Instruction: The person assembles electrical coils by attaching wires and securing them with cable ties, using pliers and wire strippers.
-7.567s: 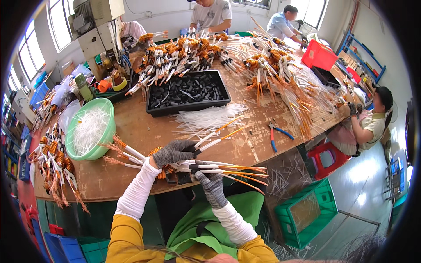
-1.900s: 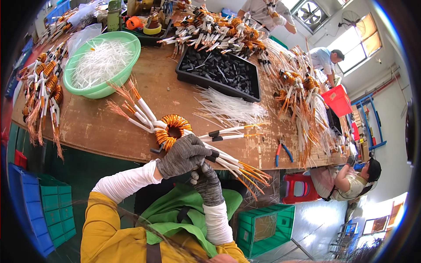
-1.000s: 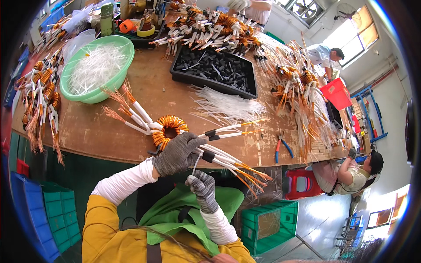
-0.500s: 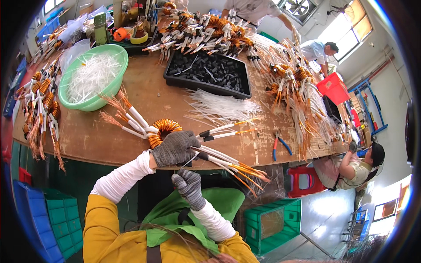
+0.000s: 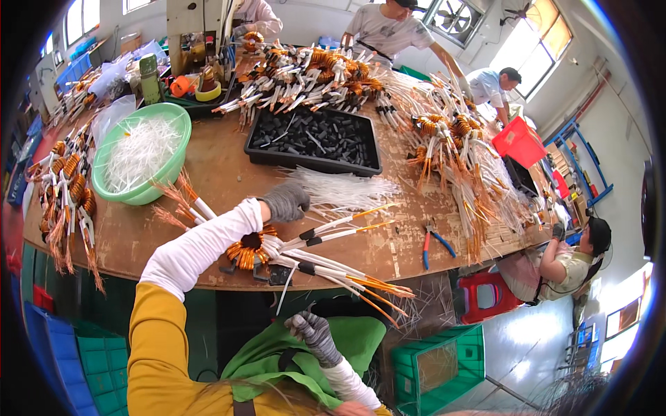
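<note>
Background blue box [image 5: 19,179] bears lettering; left fingers [image 5: 300,197] curl near white strips [image 5: 347,191], right fingers [image 5: 302,324] curled, holds unclear.

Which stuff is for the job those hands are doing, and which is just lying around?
Seem part of the job:
orange coil with white wires
white strip hanging from them
loose white strips beside the left hand

Seem just lying around:
yellow roll
red stool
green crate
</note>
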A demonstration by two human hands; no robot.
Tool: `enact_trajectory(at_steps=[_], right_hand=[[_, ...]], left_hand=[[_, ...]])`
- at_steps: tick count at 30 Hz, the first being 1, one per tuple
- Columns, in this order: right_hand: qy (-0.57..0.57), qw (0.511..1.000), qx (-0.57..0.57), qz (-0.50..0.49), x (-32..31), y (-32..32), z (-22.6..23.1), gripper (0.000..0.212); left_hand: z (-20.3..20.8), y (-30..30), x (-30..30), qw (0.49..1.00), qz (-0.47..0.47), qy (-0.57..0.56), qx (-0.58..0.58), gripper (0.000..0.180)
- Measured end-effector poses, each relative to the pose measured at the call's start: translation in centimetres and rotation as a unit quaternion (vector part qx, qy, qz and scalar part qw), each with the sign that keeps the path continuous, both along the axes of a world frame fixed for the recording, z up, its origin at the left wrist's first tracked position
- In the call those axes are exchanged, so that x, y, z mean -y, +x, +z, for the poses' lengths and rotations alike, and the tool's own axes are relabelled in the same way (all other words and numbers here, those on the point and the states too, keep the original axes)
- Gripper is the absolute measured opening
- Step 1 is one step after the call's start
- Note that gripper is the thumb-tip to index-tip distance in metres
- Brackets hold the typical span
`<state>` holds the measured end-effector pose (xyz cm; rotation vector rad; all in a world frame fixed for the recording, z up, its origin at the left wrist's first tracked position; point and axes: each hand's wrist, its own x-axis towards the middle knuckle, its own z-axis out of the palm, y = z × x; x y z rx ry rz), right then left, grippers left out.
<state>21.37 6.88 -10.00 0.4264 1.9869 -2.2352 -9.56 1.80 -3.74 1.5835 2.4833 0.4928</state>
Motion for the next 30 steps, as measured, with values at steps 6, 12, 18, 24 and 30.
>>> enact_trajectory(at_steps=[6,12,18,24,30], right_hand=[[-0.027,0.998,0.034,-0.037,-0.6,1.9,-1.0,0.033],[-0.059,0.997,0.045,-0.026,-0.6,1.8,-0.5,0.032],[-0.030,0.999,0.027,-0.025,-1.3,2.3,-1.3,0.031],[-0.038,0.997,0.057,-0.028,-0.7,3.2,-1.6,0.030],[-0.052,0.997,0.045,-0.036,0.1,3.7,-1.6,0.030]], left_hand=[[-3.5,1.1,-2.7,0.987,0.051,-0.041,-0.145,0.013],[-1.4,3.1,-2.6,0.977,0.015,-0.094,-0.193,0.021],[-0.2,3.3,-0.7,0.983,0.003,-0.016,-0.184,0.018],[0.6,3.0,-1.1,0.962,-0.026,-0.173,-0.211,0.017],[-0.4,2.2,-0.9,0.959,-0.055,-0.183,-0.209,0.018]])
